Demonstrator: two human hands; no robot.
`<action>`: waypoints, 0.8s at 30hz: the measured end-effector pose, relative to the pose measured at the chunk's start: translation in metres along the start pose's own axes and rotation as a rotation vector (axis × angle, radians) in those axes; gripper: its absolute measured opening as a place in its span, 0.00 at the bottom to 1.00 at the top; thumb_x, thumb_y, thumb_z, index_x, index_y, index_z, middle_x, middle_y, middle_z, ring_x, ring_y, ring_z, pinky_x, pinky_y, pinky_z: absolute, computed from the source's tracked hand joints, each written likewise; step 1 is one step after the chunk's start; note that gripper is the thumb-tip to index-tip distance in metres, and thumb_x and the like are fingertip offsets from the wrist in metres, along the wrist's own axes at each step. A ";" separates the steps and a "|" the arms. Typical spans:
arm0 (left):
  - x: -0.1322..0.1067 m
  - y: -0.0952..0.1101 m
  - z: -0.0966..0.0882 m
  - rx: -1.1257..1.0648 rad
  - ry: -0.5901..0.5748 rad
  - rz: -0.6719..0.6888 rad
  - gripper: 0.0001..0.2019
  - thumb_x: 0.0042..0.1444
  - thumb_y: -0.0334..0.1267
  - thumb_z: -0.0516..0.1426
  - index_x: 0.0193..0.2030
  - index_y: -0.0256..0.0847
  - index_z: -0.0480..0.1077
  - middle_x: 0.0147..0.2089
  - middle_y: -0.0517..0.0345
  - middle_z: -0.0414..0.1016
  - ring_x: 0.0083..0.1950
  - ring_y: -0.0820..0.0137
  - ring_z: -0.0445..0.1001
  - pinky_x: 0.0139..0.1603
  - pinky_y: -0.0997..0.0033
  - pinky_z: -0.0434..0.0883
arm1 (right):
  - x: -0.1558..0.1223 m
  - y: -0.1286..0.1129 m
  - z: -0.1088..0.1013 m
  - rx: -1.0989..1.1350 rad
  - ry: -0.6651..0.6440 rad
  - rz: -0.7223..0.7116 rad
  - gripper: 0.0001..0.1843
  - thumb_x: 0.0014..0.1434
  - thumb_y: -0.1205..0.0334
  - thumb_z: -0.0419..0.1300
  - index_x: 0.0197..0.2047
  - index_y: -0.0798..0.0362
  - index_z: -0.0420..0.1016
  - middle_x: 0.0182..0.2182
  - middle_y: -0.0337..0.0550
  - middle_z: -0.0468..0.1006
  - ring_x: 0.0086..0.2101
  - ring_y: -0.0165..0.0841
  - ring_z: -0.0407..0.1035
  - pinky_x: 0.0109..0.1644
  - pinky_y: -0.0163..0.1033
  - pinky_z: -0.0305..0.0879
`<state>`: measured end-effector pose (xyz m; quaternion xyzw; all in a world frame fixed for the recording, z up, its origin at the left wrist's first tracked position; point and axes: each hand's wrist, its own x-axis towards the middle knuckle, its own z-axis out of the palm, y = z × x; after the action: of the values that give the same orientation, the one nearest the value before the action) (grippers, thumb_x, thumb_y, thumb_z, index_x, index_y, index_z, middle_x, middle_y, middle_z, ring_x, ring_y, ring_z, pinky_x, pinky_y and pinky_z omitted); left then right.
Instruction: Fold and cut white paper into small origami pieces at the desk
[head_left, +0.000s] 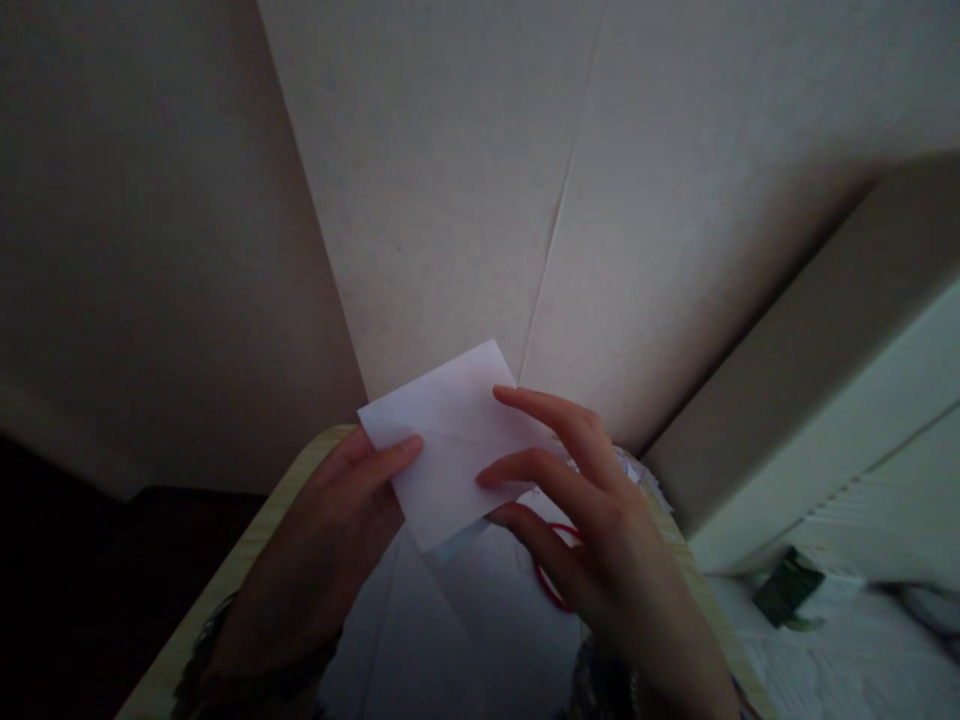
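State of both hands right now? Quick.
Left hand: closed, holding white paper, thumb on top.
Right hand: fingers loosely curled at the same paper; whether it grips cannot be told.

Left hand (356, 515): uncovered, fingers slender. Left band (300, 672): worn at the wrist, near-black, outer edge uneven and knobbly, resembling braid or beads. Right hand (611, 510): uncovered, fingers long, tapering to rounded tips. Right band (600, 680): dark, mottled with small lighter flecks, partly cut off by the lower frame edge. Whether bracelets or sleeve cuffs: cannot be determined in this dim light.
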<state>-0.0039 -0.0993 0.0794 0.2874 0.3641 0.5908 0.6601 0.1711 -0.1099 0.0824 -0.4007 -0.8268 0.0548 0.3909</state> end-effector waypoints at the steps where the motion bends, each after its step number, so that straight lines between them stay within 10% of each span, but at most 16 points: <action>1: 0.000 0.000 0.000 0.008 -0.009 0.013 0.07 0.44 0.35 0.68 0.31 0.39 0.78 0.29 0.56 0.81 0.35 0.61 0.81 0.36 0.69 0.77 | 0.000 0.000 0.000 0.012 0.010 0.004 0.05 0.65 0.62 0.59 0.40 0.50 0.76 0.61 0.49 0.70 0.59 0.40 0.64 0.64 0.49 0.60; 6: 0.003 -0.001 0.001 0.007 0.033 0.044 0.07 0.47 0.35 0.67 0.34 0.39 0.78 0.32 0.55 0.82 0.38 0.60 0.81 0.39 0.68 0.77 | 0.000 0.003 0.002 0.087 0.036 -0.008 0.05 0.65 0.69 0.59 0.39 0.51 0.75 0.48 0.41 0.81 0.49 0.33 0.74 0.69 0.48 0.49; 13: 0.003 -0.001 0.004 0.007 -0.048 0.077 0.19 0.55 0.40 0.64 0.55 0.49 0.75 0.38 0.59 0.83 0.37 0.65 0.81 0.36 0.73 0.77 | 0.001 0.005 0.003 0.155 0.062 0.071 0.06 0.64 0.70 0.57 0.39 0.53 0.76 0.40 0.41 0.82 0.43 0.32 0.75 0.46 0.34 0.66; 24: 0.003 -0.007 -0.009 0.143 -0.315 0.099 0.24 0.51 0.37 0.68 0.56 0.57 0.74 0.49 0.60 0.83 0.43 0.68 0.82 0.42 0.77 0.77 | 0.000 0.004 0.002 0.189 0.096 0.230 0.03 0.64 0.64 0.59 0.38 0.53 0.72 0.30 0.36 0.80 0.30 0.29 0.74 0.33 0.32 0.64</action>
<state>-0.0072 -0.0982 0.0685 0.4400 0.2827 0.5430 0.6570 0.1726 -0.1064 0.0797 -0.4562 -0.7471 0.1573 0.4570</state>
